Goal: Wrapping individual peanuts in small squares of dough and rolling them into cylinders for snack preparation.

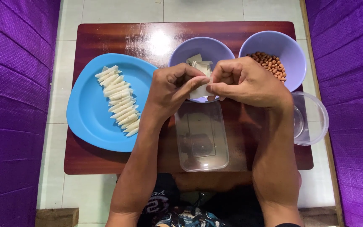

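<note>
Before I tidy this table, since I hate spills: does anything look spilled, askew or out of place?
Only the clear round container stands out: it juts past the table's right edge. Nothing is spilled.

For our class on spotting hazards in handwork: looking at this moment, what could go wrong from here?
1. The pale wrapper piece, pinched between the left hand and right hand, looks thin and might tear or unroll.
2. The clear round bowl overhangs the table edge; the right forearm could knock it off.
3. Either hand could bump the bowl of peanuts close behind.
</note>
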